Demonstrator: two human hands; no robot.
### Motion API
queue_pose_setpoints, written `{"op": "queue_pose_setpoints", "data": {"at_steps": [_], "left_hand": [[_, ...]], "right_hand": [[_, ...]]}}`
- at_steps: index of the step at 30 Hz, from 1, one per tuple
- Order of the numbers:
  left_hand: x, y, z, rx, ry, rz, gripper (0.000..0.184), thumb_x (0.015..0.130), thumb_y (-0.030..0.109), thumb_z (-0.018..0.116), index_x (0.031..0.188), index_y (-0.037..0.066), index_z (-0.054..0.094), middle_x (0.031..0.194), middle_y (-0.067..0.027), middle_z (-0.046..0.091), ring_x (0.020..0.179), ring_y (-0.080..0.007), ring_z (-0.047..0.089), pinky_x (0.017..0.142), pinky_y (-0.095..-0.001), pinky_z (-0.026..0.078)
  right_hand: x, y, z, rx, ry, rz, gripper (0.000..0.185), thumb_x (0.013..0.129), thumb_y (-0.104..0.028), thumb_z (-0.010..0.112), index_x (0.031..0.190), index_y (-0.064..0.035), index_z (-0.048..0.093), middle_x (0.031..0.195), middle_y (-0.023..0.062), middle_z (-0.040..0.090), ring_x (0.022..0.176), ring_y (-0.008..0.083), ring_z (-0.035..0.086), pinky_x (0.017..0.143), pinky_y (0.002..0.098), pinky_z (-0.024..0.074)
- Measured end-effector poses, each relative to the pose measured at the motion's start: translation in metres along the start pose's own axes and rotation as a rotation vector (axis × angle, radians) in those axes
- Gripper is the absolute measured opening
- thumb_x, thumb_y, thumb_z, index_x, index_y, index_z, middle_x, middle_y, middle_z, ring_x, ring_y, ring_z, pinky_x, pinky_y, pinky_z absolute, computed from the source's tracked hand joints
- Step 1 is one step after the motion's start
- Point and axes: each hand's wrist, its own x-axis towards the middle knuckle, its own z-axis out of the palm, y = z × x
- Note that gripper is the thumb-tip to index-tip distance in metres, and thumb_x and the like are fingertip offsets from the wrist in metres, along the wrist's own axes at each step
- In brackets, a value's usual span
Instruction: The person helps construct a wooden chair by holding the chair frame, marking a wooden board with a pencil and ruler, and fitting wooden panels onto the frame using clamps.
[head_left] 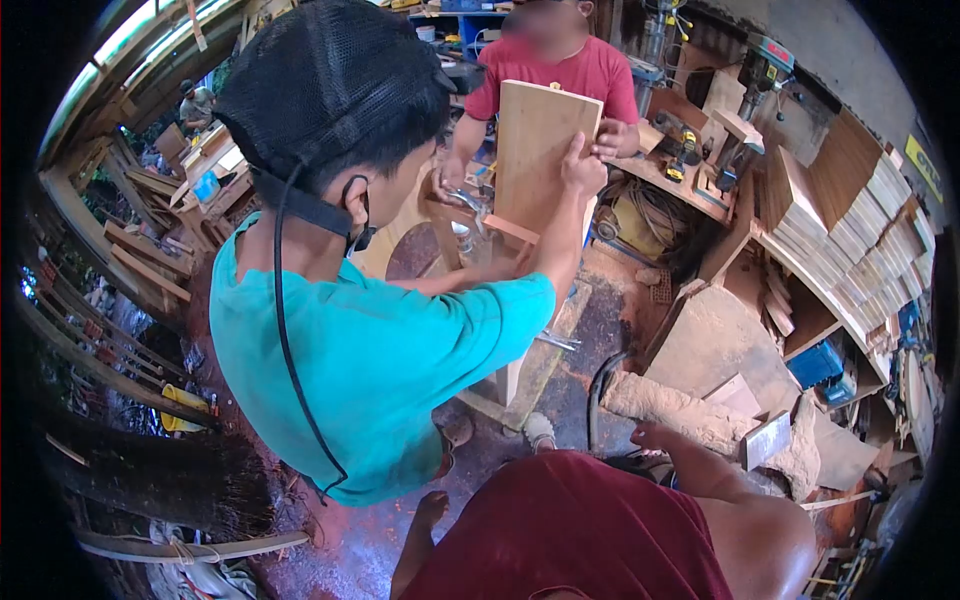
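My left hand (431,509) hangs low beside my maroon shirt (570,530), near the back of a person in a teal shirt (390,350). It is small and dark here, and its fingers are not distinct. On the other side my right hand (655,438) reaches forward by a sawdust-covered bulky roll (680,408) and a dark hose (597,400). Its fingers are too unclear to show any grip. In front, the person in teal steadies an upright wooden board (547,150), which a person in a red shirt (612,80) also touches.
Stacked planks (850,215) rise at the right beside a drill press (772,62). A yellow cordless drill (683,158) lies on the bench. Wood sheets (725,340) lean near my right arm. Farther left, another person (197,105) is by a bench. Sawdust and offcuts litter the floor.
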Motion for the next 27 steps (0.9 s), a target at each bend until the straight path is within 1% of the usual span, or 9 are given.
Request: {"op": "queue_pose_setpoints", "data": {"at_steps": [5, 8, 10, 14, 16, 17, 20, 22, 27], "left_hand": [[0.002, -0.014, -0.004, 0.051, -0.034, 0.101, 0.035, 0.086, 0.022, 0.058, 0.114, 0.000, 0.055, 0.082, -0.0089, 0.064, 0.070, -0.0154, 0.061, 0.063, -0.0290, 0.049], [-0.005, -0.012, -0.005, 0.138, -0.042, 0.340, 0.034, 0.086, 0.020, 0.058, 0.114, 0.000, 0.055, 0.083, -0.0093, 0.064, 0.069, -0.0159, 0.061, 0.062, -0.0289, 0.049], [-0.010, 0.000, 0.001, -0.126, 0.012, 0.009, 0.033, 0.087, 0.020, 0.058, 0.114, 0.002, 0.055, 0.084, -0.0096, 0.064, 0.068, -0.0163, 0.061, 0.061, -0.0291, 0.049], [0.003, -0.031, 0.002, -0.233, -0.023, -0.051, 0.032, 0.087, 0.020, 0.058, 0.114, 0.004, 0.056, 0.085, -0.0097, 0.063, 0.068, -0.0171, 0.061, 0.060, -0.0294, 0.049], [0.005, -0.042, -0.003, 0.188, -0.046, 0.394, 0.031, 0.087, 0.021, 0.058, 0.114, 0.005, 0.056, 0.085, -0.0098, 0.064, 0.069, -0.0168, 0.061, 0.059, -0.0295, 0.049], [0.004, -0.043, -0.003, 0.187, -0.046, 0.393, 0.031, 0.087, 0.021, 0.058, 0.114, 0.005, 0.056, 0.085, -0.0098, 0.064, 0.069, -0.0168, 0.061, 0.059, -0.0295, 0.049], [0.005, -0.042, -0.002, 0.166, -0.042, 0.287, 0.032, 0.087, 0.022, 0.057, 0.114, 0.005, 0.056, 0.086, -0.0098, 0.065, 0.069, -0.0160, 0.062, 0.059, -0.0290, 0.049], [0.008, -0.038, 0.001, -0.063, -0.027, -0.066, 0.032, 0.087, 0.023, 0.057, 0.114, 0.005, 0.056, 0.087, -0.0097, 0.065, 0.070, -0.0157, 0.062, 0.059, -0.0286, 0.049], [0.009, -0.034, 0.002, -0.187, -0.014, -0.158, 0.032, 0.087, 0.022, 0.058, 0.114, 0.005, 0.056, 0.085, -0.0098, 0.065, 0.070, -0.0167, 0.062, 0.060, -0.0290, 0.049]], "right_hand": [[0.000, -0.001, -0.001, 0.003, -0.002, -0.024, 0.026, 0.085, -0.031, 0.054, 0.096, -0.0089, 0.060, 0.069, 0.0090, 0.065, 0.056, 0.0153, 0.061, 0.053, 0.0314, 0.0510], [-0.003, -0.005, 0.001, -0.014, 0.006, -0.011, 0.025, 0.084, -0.031, 0.054, 0.094, -0.0091, 0.061, 0.069, 0.0089, 0.065, 0.056, 0.0151, 0.061, 0.053, 0.0311, 0.0508], [-0.006, -0.008, 0.001, -0.015, 0.018, 0.012, 0.025, 0.084, -0.031, 0.054, 0.093, -0.0092, 0.061, 0.069, 0.0086, 0.065, 0.056, 0.0151, 0.061, 0.054, 0.0311, 0.0507], [-0.010, -0.009, 0.002, -0.012, 0.038, -0.027, 0.024, 0.083, -0.030, 0.055, 0.093, -0.0097, 0.061, 0.070, 0.0085, 0.065, 0.058, 0.0150, 0.061, 0.054, 0.0312, 0.0511], [-0.010, -0.009, 0.002, -0.023, 0.033, -0.054, 0.023, 0.083, -0.030, 0.056, 0.093, -0.0101, 0.061, 0.070, 0.0087, 0.065, 0.058, 0.0150, 0.061, 0.055, 0.0313, 0.0514], [-0.011, -0.010, 0.002, 0.000, 0.031, -0.042, 0.023, 0.083, -0.030, 0.055, 0.093, -0.0103, 0.062, 0.071, 0.0089, 0.065, 0.058, 0.0148, 0.062, 0.056, 0.0314, 0.0516], [-0.008, -0.008, 0.005, 0.033, 0.015, -0.001, 0.024, 0.083, -0.031, 0.055, 0.095, -0.0108, 0.062, 0.071, 0.0091, 0.065, 0.059, 0.0145, 0.062, 0.056, 0.0315, 0.0519], [-0.006, -0.007, 0.006, 0.043, 0.002, 0.028, 0.024, 0.084, -0.031, 0.055, 0.096, -0.0111, 0.063, 0.071, 0.0091, 0.066, 0.059, 0.0145, 0.062, 0.056, 0.0315, 0.0519], [-0.001, -0.004, 0.007, -0.017, 0.008, 0.035, 0.025, 0.084, -0.031, 0.055, 0.099, -0.0131, 0.063, 0.071, 0.0089, 0.067, 0.059, 0.0149, 0.063, 0.056, 0.0316, 0.0519]]}}
